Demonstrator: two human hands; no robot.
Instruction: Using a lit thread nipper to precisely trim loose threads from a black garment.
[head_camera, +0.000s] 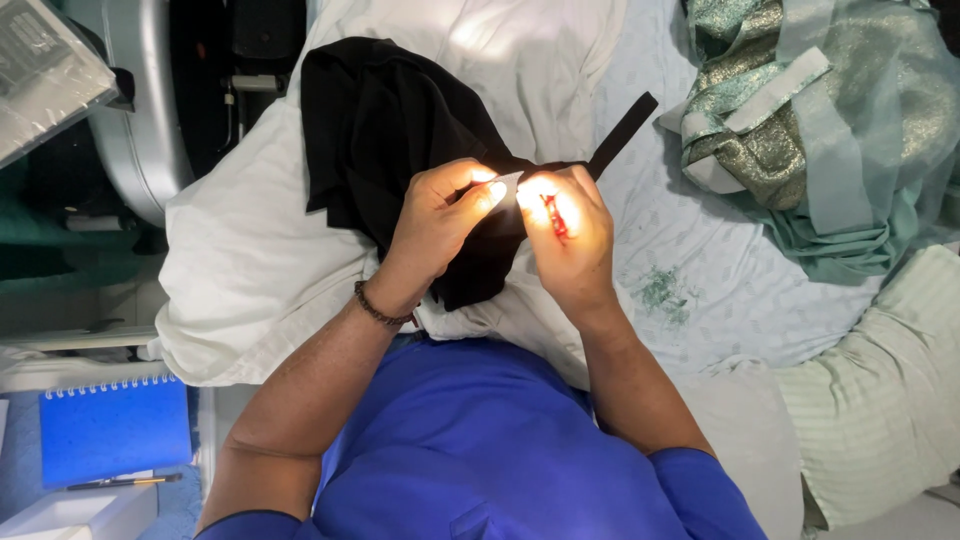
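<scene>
Both hands, left (440, 215) and right (565, 225), pinch the black cloth's (390, 130) edge (grips clenched), green fabric (820, 120) well apart.

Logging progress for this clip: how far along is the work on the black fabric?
Looks mid-way, though no finished part is visible. In hand: left hand and right hand pinch the black fabric piece at its narrow black strap; a small red tool sits in the right hand. Waiting aside: shiny green fabric heap and green thread scraps, on the white sheet.
</scene>
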